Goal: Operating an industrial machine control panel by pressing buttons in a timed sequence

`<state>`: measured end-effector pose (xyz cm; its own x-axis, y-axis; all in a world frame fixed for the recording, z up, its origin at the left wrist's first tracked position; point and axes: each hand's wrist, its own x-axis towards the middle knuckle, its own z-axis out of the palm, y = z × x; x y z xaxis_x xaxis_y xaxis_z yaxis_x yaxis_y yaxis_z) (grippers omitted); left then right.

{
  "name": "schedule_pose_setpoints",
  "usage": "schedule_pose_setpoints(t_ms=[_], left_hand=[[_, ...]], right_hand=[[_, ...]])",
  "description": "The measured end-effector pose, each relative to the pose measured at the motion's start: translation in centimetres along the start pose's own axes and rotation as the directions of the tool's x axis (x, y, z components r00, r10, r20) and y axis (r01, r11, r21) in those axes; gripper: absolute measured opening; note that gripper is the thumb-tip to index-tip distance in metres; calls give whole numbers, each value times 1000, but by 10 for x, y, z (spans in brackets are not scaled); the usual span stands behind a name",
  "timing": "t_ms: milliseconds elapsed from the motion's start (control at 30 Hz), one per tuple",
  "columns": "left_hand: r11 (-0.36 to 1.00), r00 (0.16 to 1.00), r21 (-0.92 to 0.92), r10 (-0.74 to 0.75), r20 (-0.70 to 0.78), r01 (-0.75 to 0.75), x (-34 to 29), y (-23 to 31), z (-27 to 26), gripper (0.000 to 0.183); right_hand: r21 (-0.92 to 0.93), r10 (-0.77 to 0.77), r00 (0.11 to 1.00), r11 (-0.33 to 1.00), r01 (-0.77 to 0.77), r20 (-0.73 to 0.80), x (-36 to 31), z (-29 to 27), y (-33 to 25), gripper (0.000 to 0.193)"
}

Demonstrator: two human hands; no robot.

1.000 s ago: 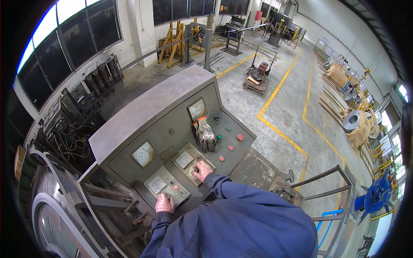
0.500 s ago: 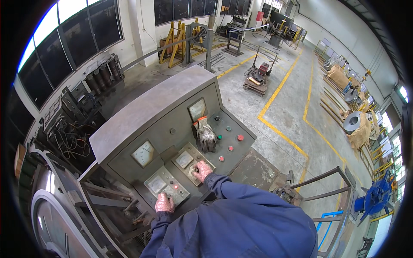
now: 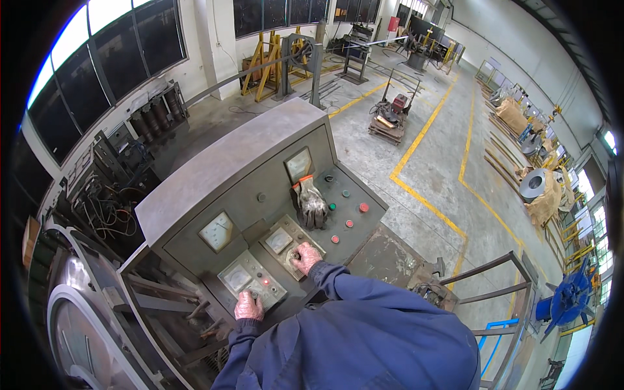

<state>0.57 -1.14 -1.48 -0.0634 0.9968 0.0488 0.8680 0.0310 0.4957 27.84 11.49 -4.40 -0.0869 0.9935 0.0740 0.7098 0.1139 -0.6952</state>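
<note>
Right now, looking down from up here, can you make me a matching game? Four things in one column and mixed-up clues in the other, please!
Things:
1. left hand
2. right hand
3. work gloves
4. wheeled cart

Clues:
A. grey with orange cuffs, lying beside a green button
B. at the small panel with the glowing red light
C. on the grey floor, beside a yellow line
D. at the other small panel, the one nearer the gloves

Right pairs:
1-B, 2-D, 3-A, 4-C
</note>
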Motion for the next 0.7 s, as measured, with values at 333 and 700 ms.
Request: schedule_pose_setpoints(t_ms=[333, 700], left_hand=[[1000, 1000, -11, 7, -8, -7, 0, 0, 0, 35], [1000, 1000, 13, -13, 12, 13, 1, 5, -3, 35]], right_hand=[[15, -17, 1000, 1000, 18, -24, -1, -1, -2, 27], [38, -61, 998, 997, 61, 1, 0, 1, 2, 26]])
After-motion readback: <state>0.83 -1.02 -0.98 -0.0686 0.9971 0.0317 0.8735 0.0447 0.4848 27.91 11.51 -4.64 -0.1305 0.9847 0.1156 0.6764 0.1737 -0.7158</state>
